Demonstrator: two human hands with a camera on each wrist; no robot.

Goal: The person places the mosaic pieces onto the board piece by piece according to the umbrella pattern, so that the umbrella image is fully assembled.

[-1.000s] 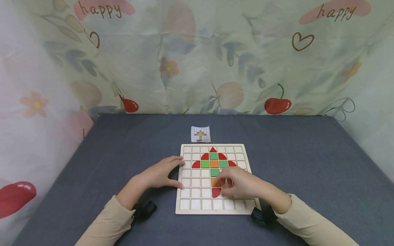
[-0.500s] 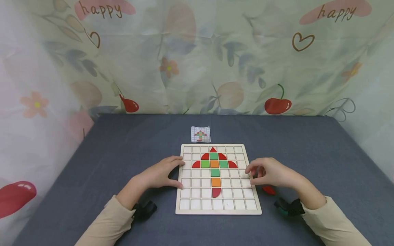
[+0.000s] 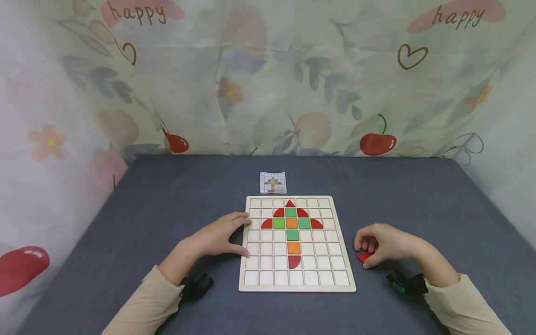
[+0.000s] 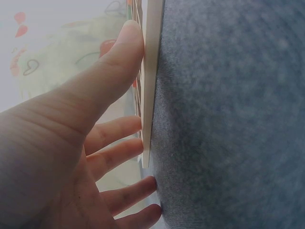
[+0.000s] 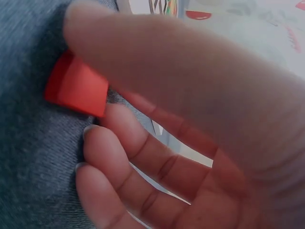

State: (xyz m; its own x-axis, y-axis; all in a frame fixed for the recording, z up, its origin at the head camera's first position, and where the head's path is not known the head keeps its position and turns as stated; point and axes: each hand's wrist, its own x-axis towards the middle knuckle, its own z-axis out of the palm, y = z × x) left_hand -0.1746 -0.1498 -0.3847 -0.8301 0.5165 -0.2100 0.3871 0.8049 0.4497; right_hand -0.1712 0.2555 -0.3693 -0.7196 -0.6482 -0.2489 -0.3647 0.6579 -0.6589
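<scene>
A wooden grid board (image 3: 268, 278) lies on the dark cloth, with red, green and orange tiles set in an arrow-like shape. My left hand (image 3: 215, 236) rests at the board's left edge, thumb and fingers spread and mostly straight; in the left wrist view the thumb touches the board's rim (image 4: 151, 86). Right of the board, my right hand (image 3: 389, 242) has its fingers curled and thumb lowered at a red quarter-circle tile (image 3: 362, 257), which it pinches at table level. In the right wrist view the thumb covers part of this tile (image 5: 78, 90).
A small printed card (image 3: 273, 183) with a coloured grid pattern lies just beyond the board. Dark cloth (image 3: 188, 186) covers the table, and a patterned curtain (image 3: 268, 93) hangs behind it. Black wrist straps with cameras sit at both wrists.
My right hand has moved from the board's lower middle out to the right and down to the red tile on the cloth. The left hand has stayed in place.
</scene>
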